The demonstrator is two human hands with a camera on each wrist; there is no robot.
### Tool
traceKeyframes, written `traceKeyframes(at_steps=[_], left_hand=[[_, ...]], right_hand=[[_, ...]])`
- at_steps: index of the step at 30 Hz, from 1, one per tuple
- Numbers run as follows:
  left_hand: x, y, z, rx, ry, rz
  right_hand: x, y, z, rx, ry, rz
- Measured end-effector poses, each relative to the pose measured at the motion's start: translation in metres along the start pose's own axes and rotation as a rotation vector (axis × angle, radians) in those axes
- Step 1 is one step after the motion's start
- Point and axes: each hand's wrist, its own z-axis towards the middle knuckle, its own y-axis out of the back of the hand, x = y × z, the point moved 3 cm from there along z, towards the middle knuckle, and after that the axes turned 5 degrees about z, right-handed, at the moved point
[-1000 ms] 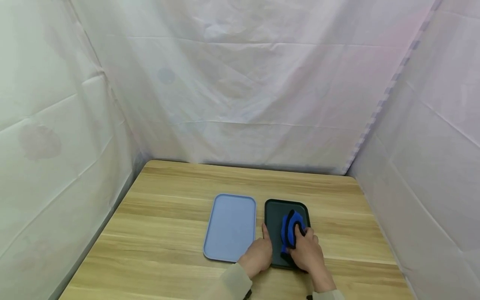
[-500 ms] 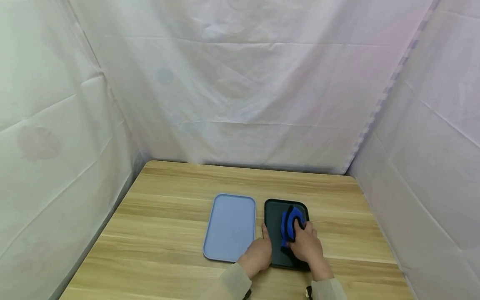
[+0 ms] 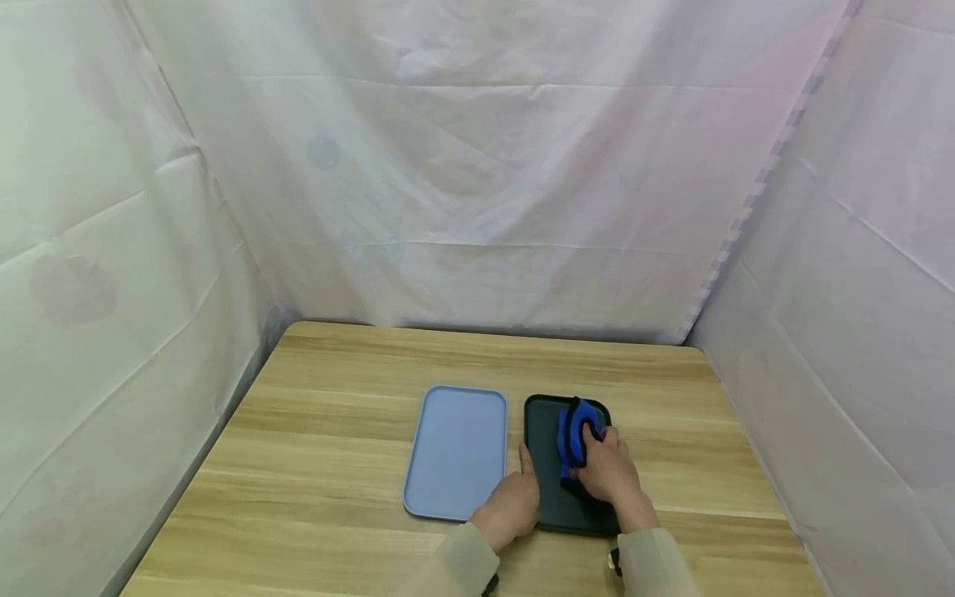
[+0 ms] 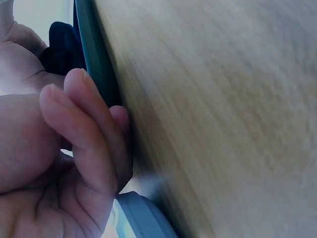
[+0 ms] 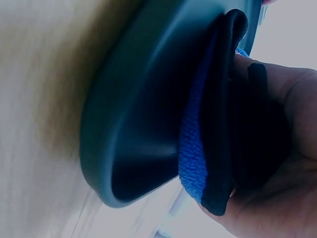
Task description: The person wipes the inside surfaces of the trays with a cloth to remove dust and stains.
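Note:
My right hand (image 3: 610, 471) grips a bunched blue towelling cloth (image 3: 573, 435) with black edging, pressed onto the dark green tray (image 3: 550, 506) on the right. In the right wrist view the cloth (image 5: 193, 153) stands folded between thumb and fingers, inside the tray's raised rim (image 5: 99, 144). My left hand (image 3: 513, 504) rests at the tray's left edge, with the index finger straight along the rim and the others loosely bent. Seen from the left wrist, those bent fingers (image 4: 89, 134) lie close beside the tray's side (image 4: 96, 54).
A light blue tray (image 3: 458, 452) lies just left of my left hand, a narrow gap away from the dark one. Both trays sit on a wood-grain table (image 3: 313, 431). Pale sheets (image 3: 477, 207) hang at the back and both sides.
My right hand has slid the cloth away from me, toward the tray's far end. The left hand keeps its place at the tray's edge.

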Motion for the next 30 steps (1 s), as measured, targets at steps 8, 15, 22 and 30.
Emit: traceKeyframes(at_steps=[8, 15, 22, 30], left_hand=[[-0.001, 0.001, 0.001, 0.021, 0.025, -0.017], [-0.001, 0.003, 0.0, 0.029, 0.027, -0.015], [-0.001, 0.003, -0.001, 0.031, 0.03, -0.034], [-0.002, 0.004, 0.001, 0.028, 0.031, -0.002]], right_hand=[[-0.004, 0.004, 0.011, 0.016, 0.01, 0.002], [-0.006, 0.005, 0.021, 0.02, 0.002, 0.014], [-0.005, 0.004, 0.023, 0.002, -0.001, 0.026], [0.004, -0.001, 0.02, -0.035, -0.01, 0.066]])
